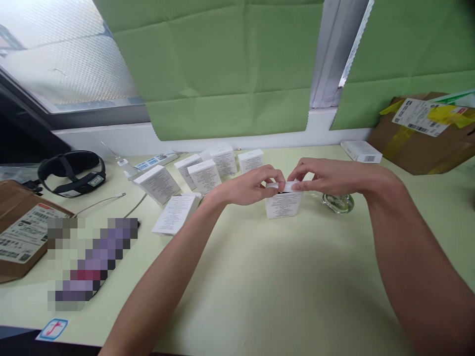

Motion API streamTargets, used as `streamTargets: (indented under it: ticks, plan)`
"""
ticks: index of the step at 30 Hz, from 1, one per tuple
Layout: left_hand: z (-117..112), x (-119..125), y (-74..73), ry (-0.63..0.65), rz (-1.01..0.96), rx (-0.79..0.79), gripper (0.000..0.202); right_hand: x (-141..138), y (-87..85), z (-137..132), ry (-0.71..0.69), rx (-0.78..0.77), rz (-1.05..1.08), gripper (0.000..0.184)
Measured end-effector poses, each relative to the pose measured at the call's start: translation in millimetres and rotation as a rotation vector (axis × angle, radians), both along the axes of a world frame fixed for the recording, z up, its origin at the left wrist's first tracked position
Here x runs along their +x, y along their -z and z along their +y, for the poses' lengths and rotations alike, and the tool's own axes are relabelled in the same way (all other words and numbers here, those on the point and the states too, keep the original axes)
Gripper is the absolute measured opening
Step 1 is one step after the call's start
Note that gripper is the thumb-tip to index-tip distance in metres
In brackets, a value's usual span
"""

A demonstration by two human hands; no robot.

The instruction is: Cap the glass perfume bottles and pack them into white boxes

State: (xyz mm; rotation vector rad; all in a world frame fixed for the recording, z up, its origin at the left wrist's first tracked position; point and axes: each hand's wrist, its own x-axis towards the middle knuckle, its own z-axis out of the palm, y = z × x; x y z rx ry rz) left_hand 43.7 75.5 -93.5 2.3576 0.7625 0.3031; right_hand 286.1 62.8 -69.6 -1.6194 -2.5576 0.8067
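A small white printed box stands upright on the pale table in front of me. Its top lid is slightly raised, and a dark gap shows under the front edge. My left hand pinches the lid's left side, thumb at the front and fingers curled over the top. On the other side, my right hand pinches the lid's right end between thumb and fingers. What lies inside the box is hidden. Just below my right wrist is a clear glass dish, partly covered by the hand.
Several similar white boxes stand at the back left, beside a power strip. A black headset, a cardboard parcel and a blurred purple object lie left. Back right are a flat white box and a carton.
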Motion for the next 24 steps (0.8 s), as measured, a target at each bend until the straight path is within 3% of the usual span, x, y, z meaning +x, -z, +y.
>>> streamTargets:
  ticks: [5,12,18,24]
  plan:
    - [-5.3,-5.0,-11.7,0.047,0.068,0.003,0.018,-1.3,-4.9,-2.7,-0.099,-0.124,0.047,0.045]
    - [-20.3,-1.6,-18.6,0.007,0.214,0.131,0.021,-13.3,-16.0,-16.2,-0.164,-0.131,0.04,0.041]
    - [-39.9,2.9,-28.3,-0.008,0.312,0.136,0.02,-16.6,-20.2,-19.7,-0.237,-0.158,0.057,0.039]
    - [-57.0,12.3,-23.7,-0.06,0.439,0.259,0.031,-17.7,-21.0,-19.5,-0.286,-0.193,0.063,0.038]
